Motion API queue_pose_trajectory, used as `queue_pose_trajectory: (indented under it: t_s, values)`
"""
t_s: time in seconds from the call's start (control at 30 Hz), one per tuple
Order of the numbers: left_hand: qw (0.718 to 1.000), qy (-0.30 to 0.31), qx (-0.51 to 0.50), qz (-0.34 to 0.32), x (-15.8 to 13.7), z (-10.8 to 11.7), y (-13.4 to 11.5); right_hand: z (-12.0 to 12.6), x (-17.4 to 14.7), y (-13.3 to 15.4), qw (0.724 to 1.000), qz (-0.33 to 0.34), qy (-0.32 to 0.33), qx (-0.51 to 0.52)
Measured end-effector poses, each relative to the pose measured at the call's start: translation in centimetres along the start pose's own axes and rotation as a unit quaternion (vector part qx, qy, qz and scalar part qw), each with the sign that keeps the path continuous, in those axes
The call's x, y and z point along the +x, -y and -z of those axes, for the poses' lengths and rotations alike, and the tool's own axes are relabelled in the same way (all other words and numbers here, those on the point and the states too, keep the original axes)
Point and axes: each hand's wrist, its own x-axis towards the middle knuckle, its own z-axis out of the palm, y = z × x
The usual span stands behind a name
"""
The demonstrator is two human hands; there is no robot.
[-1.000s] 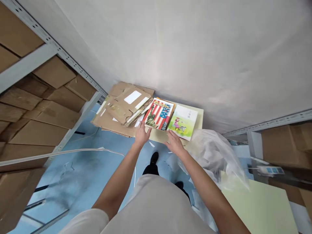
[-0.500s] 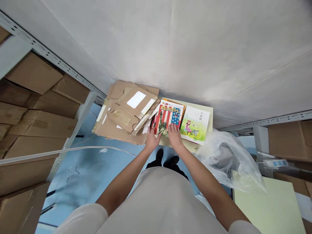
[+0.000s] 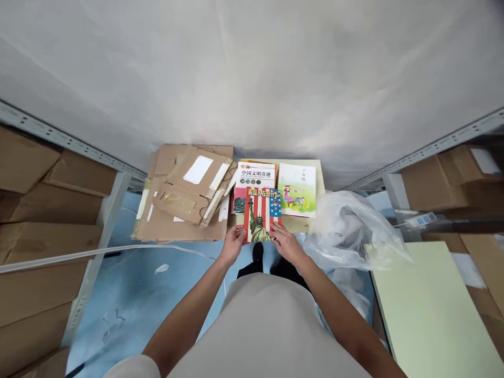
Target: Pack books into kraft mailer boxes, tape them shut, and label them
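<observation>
Between my two hands is a book [image 3: 260, 212] with a Statue of Liberty and a US flag on its cover. My left hand [image 3: 233, 242] pinches its lower left edge. On its lower right, my right hand [image 3: 287, 244] grips it with the thumb over the cover. Behind it, partly covered, lies a white book [image 3: 258, 173] with black Chinese lettering and a row of small round pictures. Right of that rests a pale picture book [image 3: 298, 191] showing a figure in a red hat on green grass.
Flattened cardboard [image 3: 177, 199] is stacked left of the books on the pale tabletop [image 3: 318, 181]. Crumpled clear plastic [image 3: 346, 226] hangs at the right, by a pale green board [image 3: 429, 299]. Shelves of cardboard boxes [image 3: 51, 247] stand on both sides. A white tube [image 3: 157, 247] crosses at left.
The Statue of Liberty book has slid towards me off the pile, uncovering the white book beneath. My hands have gone from lying on its cover to gripping its lower edges. My view has shifted.
</observation>
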Motion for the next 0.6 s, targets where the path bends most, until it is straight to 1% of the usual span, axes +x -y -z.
queue_pose_trajectory:
  t_s: [0.07, 0.13, 0.2, 0.23, 0.27, 0.33, 0.4, 0.5, 0.53, 0.6]
  values:
    - [0.999, 0.023, 0.013, -0.024, -0.6, -1.2, -0.1, 1.4, -1.8, 0.1, 0.999, -0.007, -0.036, 0.023]
    - [0.997, 0.067, 0.024, -0.044, -1.1, -2.9, -0.4, 3.3, -4.2, -0.2, 0.995, -0.03, -0.081, 0.042]
    - [0.99, 0.125, 0.037, -0.055, -1.6, -5.4, -0.7, 5.5, -7.2, -0.9, 0.982, -0.08, -0.161, 0.065]
    - [0.985, 0.158, 0.045, -0.056, -2.0, -6.9, -0.9, 6.7, -9.0, -1.5, 0.967, -0.114, -0.214, 0.081]
    - [0.978, 0.193, 0.054, -0.055, -2.4, -8.7, -0.9, 7.9, -11.0, -2.2, 0.946, -0.151, -0.268, 0.102]
    - [0.96, 0.261, 0.084, -0.052, -3.4, -12.9, -0.6, 10.4, -15.5, -3.9, 0.894, -0.21, -0.357, 0.173]
    - [0.937, 0.324, 0.121, -0.048, -5.0, -17.6, 0.4, 13.0, -20.9, -5.7, 0.836, -0.241, -0.409, 0.274]
    - [0.895, 0.409, 0.173, -0.031, -8.1, -25.0, 3.5, 16.5, -29.8, -7.7, 0.741, -0.266, -0.466, 0.403]
    - [0.881, 0.434, 0.188, -0.024, -9.2, -27.3, 4.9, 17.4, -32.8, -8.1, 0.711, -0.278, -0.488, 0.423]
    - [0.852, 0.476, 0.215, -0.016, -11.6, -31.6, 7.8, 18.6, -38.5, -8.5, 0.659, -0.315, -0.533, 0.426]
